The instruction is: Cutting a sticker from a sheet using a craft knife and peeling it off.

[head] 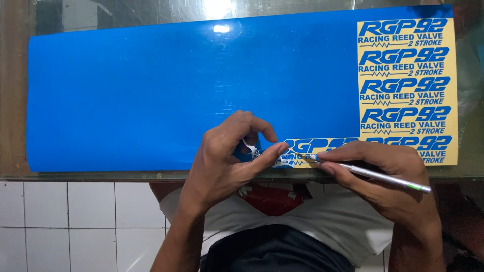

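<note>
The slim silver tool (375, 175), pen-like with a green mark near its back end, lies almost level, its long axis running left to right; its working tip points left and slightly up and meets the blue vinyl sheet (151, 95) near the sheet's lower edge, while its back end sticks out to the right past the knuckles. The right hand (388, 176) grips it in a writing hold, fingers closed around the shaft. Just left of the tip, the left hand (227, 161) pinches a crumpled peeled strip of blue vinyl (250, 149) between thumb and forefinger, touching the sheet. The sheet lies long side left to right on a glass tabletop (126, 176); at its right end, cream backing (451, 90) shows around blue cut lettering. White floor tiles (75, 221) lie below.
</note>
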